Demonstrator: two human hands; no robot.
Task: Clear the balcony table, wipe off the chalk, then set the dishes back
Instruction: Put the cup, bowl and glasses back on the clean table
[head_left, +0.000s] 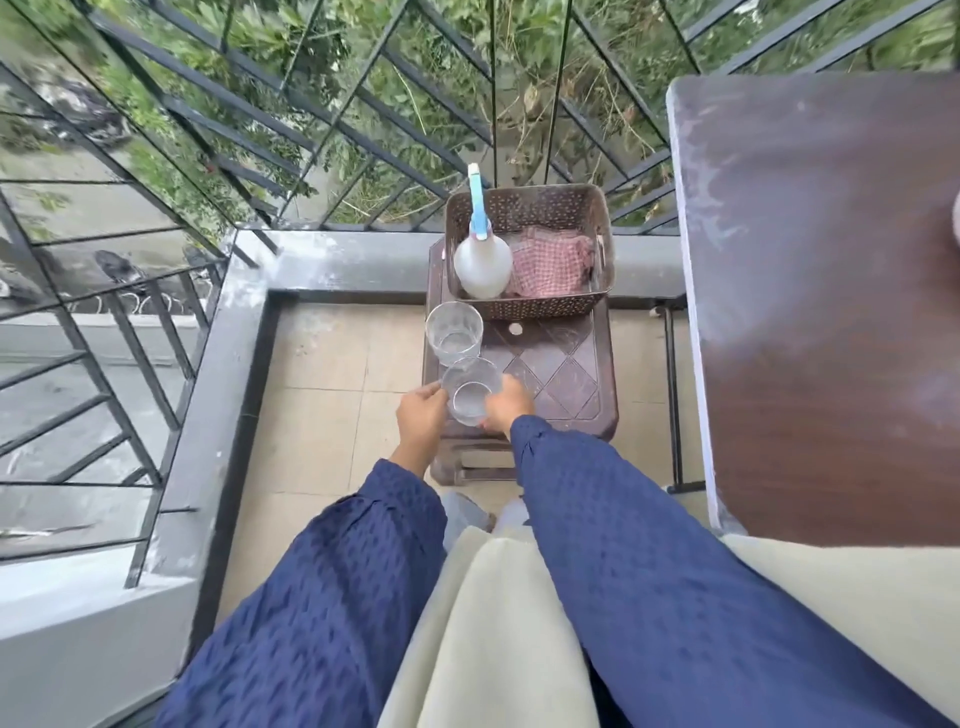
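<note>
The right hand (509, 405) and the left hand (422, 415) are grasping the glass (471, 392) between them, with fingers curling on its two sides. It is at the near left corner of the stool (561, 374), just before the second glass (453, 332), and both arms are reaching forward and down. The glass is looking light, stiff, smooth and breakable, so I think the side wall is giving a safer hold than the thin rim. At the right the table (831, 312) is showing pale chalk dust, and the basket (524, 309) is holding the spray bottle (482, 265) and the cloth (550, 262).
</note>
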